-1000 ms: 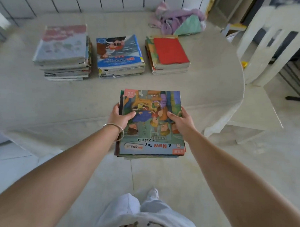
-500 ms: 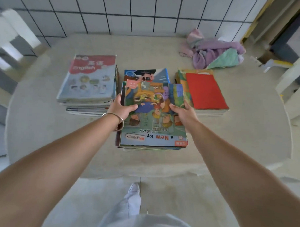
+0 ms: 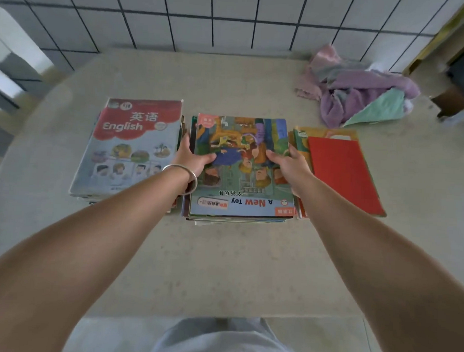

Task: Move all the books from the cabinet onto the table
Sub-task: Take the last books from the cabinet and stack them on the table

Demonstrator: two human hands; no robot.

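Note:
A stack of picture books topped by "A New Toy" (image 3: 240,205) lies on the middle pile on the beige table (image 3: 222,267). My left hand (image 3: 192,158) grips its left edge, thumb on the cover, a silver bangle on the wrist. My right hand (image 3: 289,164) grips the right edge the same way. To the left stands a pile topped by an "English" textbook (image 3: 129,148). To the right is a pile topped by a red book (image 3: 341,171). The cabinet is out of view.
A heap of purple, pink and green cloth (image 3: 360,98) lies at the table's back right. A tiled wall (image 3: 231,20) runs behind the table. A white chair (image 3: 11,60) shows at the left edge. My light trousers (image 3: 220,341) are at the table's near edge.
I have stepped up to the table. The stack in my hands moved forward from over the floor and now sits on the middle pile, covering the blue cartoon book.

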